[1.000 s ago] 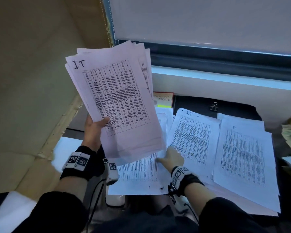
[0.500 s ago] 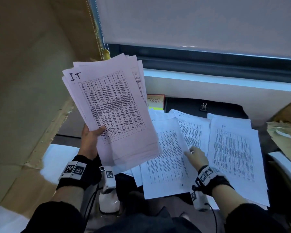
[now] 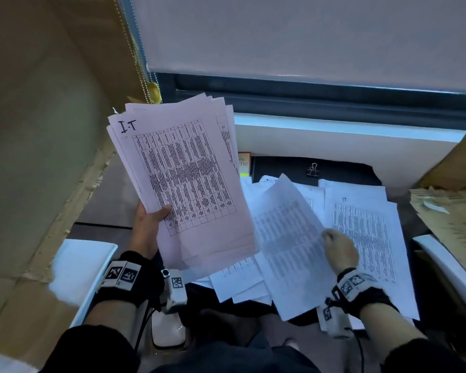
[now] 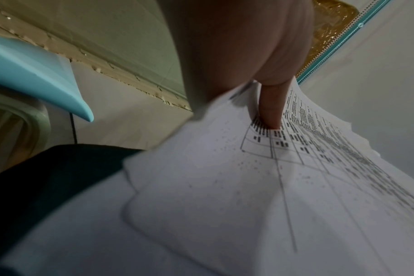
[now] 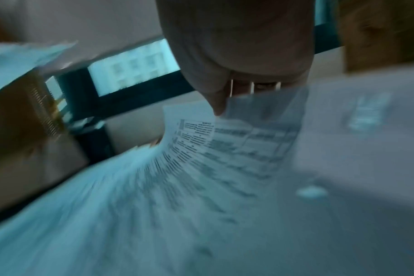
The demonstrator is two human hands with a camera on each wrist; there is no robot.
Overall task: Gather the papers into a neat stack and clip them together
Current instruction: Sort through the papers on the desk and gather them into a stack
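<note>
My left hand (image 3: 149, 220) holds up a fanned stack of printed sheets (image 3: 183, 179), the top one marked "I.T", with the thumb (image 4: 272, 110) pressed on its table print. My right hand (image 3: 338, 246) pinches the right edge of a single printed sheet (image 3: 288, 246) and lifts it off the loose papers (image 3: 366, 232) spread on the dark desk. In the right wrist view that sheet (image 5: 225, 149) curls under the thumb and is blurred. A black binder clip (image 3: 312, 170) stands on the dark desk surface behind the papers.
A cardboard panel (image 3: 38, 130) leans along the left and torn cardboard (image 3: 449, 211) lies at the right. A book (image 3: 244, 162) sits behind the papers by the white window sill (image 3: 347, 135). White chair arms (image 3: 78, 265) flank my lap.
My right hand has slid a sheet rightward and raised its right edge off the pile. The left hand's stack has stayed up, shifting slightly.
</note>
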